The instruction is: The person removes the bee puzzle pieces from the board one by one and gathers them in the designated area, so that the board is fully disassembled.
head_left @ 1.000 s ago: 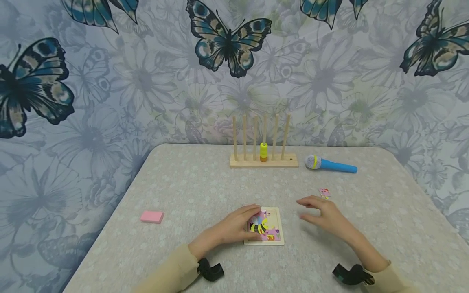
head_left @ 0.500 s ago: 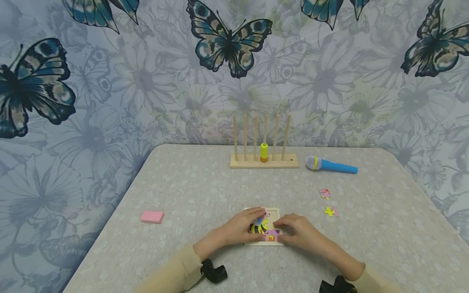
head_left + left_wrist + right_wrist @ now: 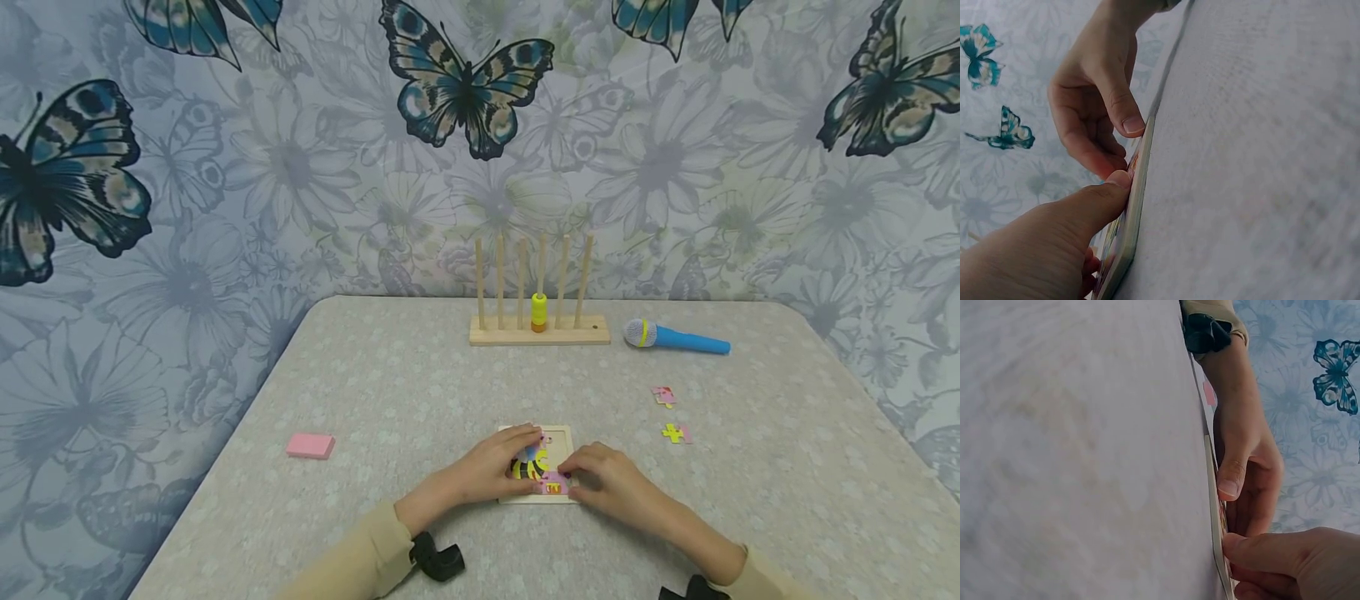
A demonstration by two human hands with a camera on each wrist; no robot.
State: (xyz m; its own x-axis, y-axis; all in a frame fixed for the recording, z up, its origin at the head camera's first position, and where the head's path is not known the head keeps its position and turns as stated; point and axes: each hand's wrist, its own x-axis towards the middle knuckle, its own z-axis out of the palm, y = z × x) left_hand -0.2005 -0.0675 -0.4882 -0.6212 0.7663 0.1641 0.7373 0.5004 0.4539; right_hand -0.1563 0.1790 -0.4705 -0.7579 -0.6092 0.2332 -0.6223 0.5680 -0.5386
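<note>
In the head view, a small square wooden puzzle board [image 3: 564, 432] lies flat on the table, its colorful bee picture [image 3: 525, 469] partly filled with pieces. My left hand [image 3: 480, 468] rests over the board's left side, fingers stretched toward the far rim and thumb on the picture. Bent index finger and thumb of my right hand [image 3: 618, 490] meet the board's lower right corner, around a pinkish-purple puzzle piece [image 3: 552, 481] mostly covered by the fingertips. Both wrist views catch the board edge-on, with the left thumb [image 3: 1100, 203] and the right thumb [image 3: 1250, 550] touching it.
Two loose puzzle pieces lie to the right, one pink [image 3: 663, 396] and one yellow and pink [image 3: 675, 433]. Behind them is a blue toy microphone [image 3: 686, 340]. A wooden peg stand [image 3: 498, 336] with yellow rings stands at the back. A pink block [image 3: 310, 446] lies left.
My right hand has moved left from beside the board onto its lower right corner, uncovering the yellow and pink piece. The left hand has stayed on the board, shifting only slightly.
</note>
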